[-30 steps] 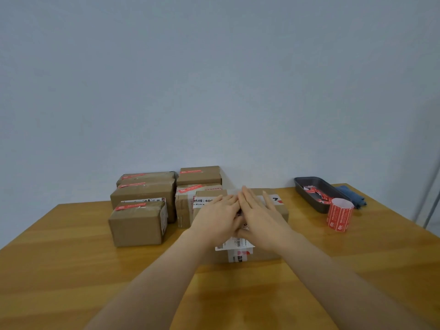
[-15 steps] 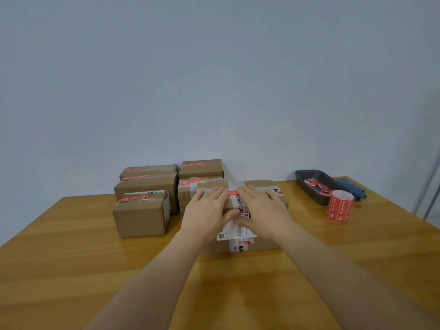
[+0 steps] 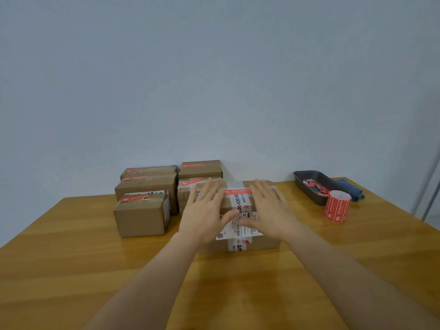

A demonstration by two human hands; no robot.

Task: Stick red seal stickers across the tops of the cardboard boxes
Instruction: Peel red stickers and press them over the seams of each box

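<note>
White shipping label [image 3: 240,211], centre frame, atop the nearest cardboard box [image 3: 264,244]: partial number "00-030-55", beside it "SMELLY TO…", cut off. Barcodes, QR codes present, unreadable. Red seal sticker [image 3: 237,192] and sticker roll [image 3: 337,206], right: white print illegible.

A wooden table [image 3: 71,270] (glossy, honey-toned) stands against a plain pale wall [image 3: 214,79].

Left hand [image 3: 204,215] and right hand [image 3: 270,211] flat, fingers spread.
</note>
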